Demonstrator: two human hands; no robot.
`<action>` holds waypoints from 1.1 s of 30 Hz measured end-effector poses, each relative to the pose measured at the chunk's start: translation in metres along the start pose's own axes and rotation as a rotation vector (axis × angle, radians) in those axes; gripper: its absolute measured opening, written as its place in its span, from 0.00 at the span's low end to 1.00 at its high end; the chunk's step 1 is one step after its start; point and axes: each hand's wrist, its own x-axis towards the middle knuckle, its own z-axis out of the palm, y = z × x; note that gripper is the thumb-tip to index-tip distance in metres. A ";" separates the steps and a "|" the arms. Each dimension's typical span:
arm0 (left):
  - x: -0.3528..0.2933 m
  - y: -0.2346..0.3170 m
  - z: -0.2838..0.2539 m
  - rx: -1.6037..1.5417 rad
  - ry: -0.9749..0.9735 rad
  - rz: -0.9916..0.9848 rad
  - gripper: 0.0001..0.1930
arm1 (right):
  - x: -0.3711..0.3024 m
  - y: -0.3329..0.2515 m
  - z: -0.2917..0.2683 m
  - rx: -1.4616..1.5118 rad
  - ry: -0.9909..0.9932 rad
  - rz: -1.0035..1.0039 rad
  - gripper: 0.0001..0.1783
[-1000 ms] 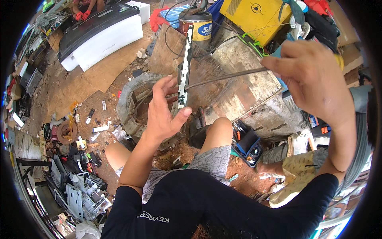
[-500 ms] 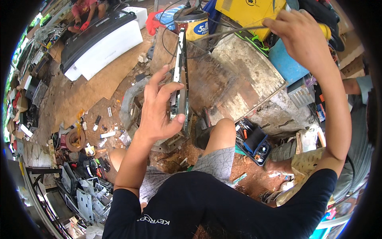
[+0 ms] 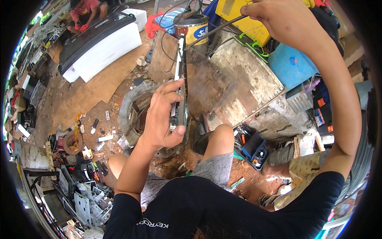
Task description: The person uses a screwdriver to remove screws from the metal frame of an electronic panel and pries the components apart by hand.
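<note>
My left hand [image 3: 163, 113] is wrapped round the side of a long narrow panel [image 3: 182, 75], with its thumb near the lower end. The panel stands nearly edge-on, silver and black with a strip of green. My right hand [image 3: 264, 18], raised at the upper right, pinches one end of a thin dark rod [image 3: 219, 28]. The rod slants down to the left, and its far end comes close to the panel's upper part; I cannot tell whether they touch. A round grey stone-like ring [image 3: 126, 107] lies behind my left hand.
A worn wooden board [image 3: 246, 75] lies right of the panel. Beyond it are a yellow can [image 3: 197, 32] and a blue container [image 3: 292, 65]. An open tool case [image 3: 252, 147] sits by my knee. Scrap parts [image 3: 85, 199] pile up at left. A person with red gloves [image 3: 83, 28] crouches far left.
My right hand has moved left and slightly up, bringing the rod's far end down toward the panel. My left hand keeps its hold on the panel, shifted only slightly.
</note>
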 end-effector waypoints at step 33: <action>0.002 -0.002 0.007 -0.010 0.013 0.021 0.33 | 0.008 0.018 0.033 0.214 -0.043 -0.026 0.13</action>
